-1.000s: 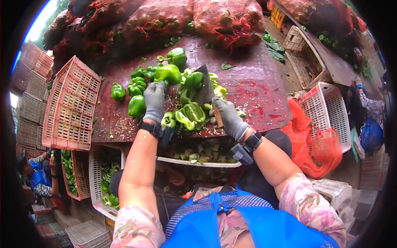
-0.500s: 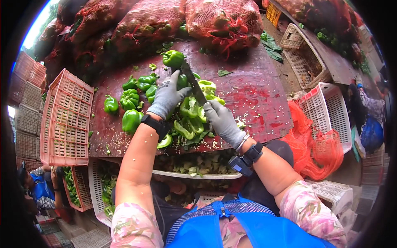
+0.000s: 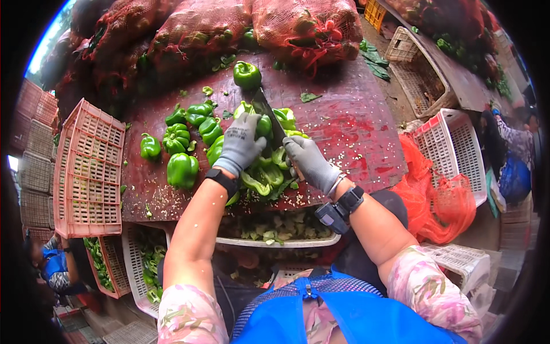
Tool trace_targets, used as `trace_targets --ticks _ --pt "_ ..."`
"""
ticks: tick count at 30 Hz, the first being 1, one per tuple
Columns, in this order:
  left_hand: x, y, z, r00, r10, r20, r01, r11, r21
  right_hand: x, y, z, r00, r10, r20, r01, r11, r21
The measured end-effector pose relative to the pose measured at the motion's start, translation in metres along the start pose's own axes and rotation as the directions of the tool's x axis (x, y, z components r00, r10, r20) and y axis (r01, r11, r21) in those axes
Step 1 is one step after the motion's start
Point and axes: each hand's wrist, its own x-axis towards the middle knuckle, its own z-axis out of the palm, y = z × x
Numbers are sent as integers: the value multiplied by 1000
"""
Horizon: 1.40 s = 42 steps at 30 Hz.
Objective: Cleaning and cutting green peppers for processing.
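My right hand, in a grey glove, is closed round the handle of a knife. The dark, broad blade slants away from me to the left. My gloved left hand curls round a green bell pepper, which is partly hidden between its fingers and the blade. Just beyond the knife tip a whole bell pepper stands upright. Cut, pale-green pepper pieces lie under and between my hands. Several whole peppers sit left of my left hand.
The red board is strewn with seeds. Stuffed red mesh sacks line its far edge. A pink crate stands left; a white crate and orange netting lie right. Below the near edge, a tub holds scraps.
The far pepper, tilted at the knife tip before, now stands upright slightly farther off. My left hand has drawn back a little toward me and to the right, its fingers more curled.
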Motion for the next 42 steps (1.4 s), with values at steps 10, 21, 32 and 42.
trace_targets --ticks 10,21,32,42 --pt "63 -65 -28 992 -79 100 77 997 22 -13 -10 10 994 26 -107 -1 972 234" --pt "148 -109 -4 998 7 67 -31 931 365 -9 -35 7 951 -254 -174 233 963 -133" --pt "61 -36 -65 932 168 -321 -192 980 -44 38 -26 2 859 -509 -44 418 750 -512" --pt "29 -102 -93 965 -253 64 261 935 -239 6 -49 43 986 -156 -55 159 985 60"
